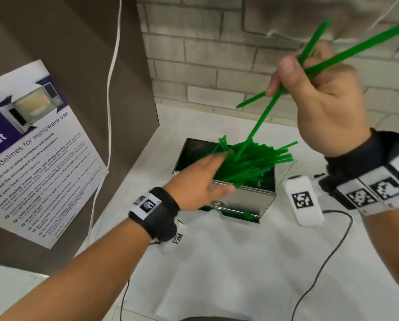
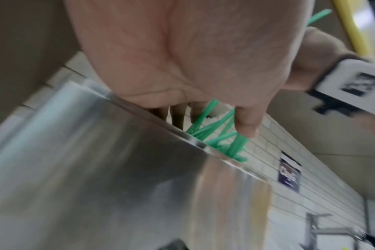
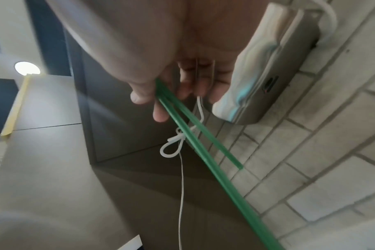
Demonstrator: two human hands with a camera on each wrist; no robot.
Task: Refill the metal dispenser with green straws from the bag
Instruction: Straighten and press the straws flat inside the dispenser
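Green straws (image 1: 249,163) fill the open top of the metal dispenser (image 1: 247,200), a shiny box standing on the white countertop (image 1: 228,262) near the far brick-tiled wall (image 1: 217,66). They lie in a loose heap, mostly slanting from near-left to far-right, with several ends jutting past the dispenser's right edge. The left hand (image 1: 201,179) reaches in from the near left, fingers straight and together, fingertips touching the left side of the heap and the palm over the dispenser's near-left rim; the left wrist view shows the fingers (image 2: 246,121) pointing down among straw ends just behind the steel wall (image 2: 118,169). The right hand (image 1: 318,96) is raised above and to the right of the dispenser, thumb and curled fingers pinching two straws (image 1: 286,89); one slants down so that its low tip reaches the heap, the other crosses it and points left. In the right wrist view the same pair (image 3: 195,140) runs out from between thumb and fingers. A white tagged device (image 1: 303,200) lies just right of the dispenser. A microwave-use poster (image 1: 32,147) hangs on the brown panel at left, beside a dangling white cord (image 1: 111,77).
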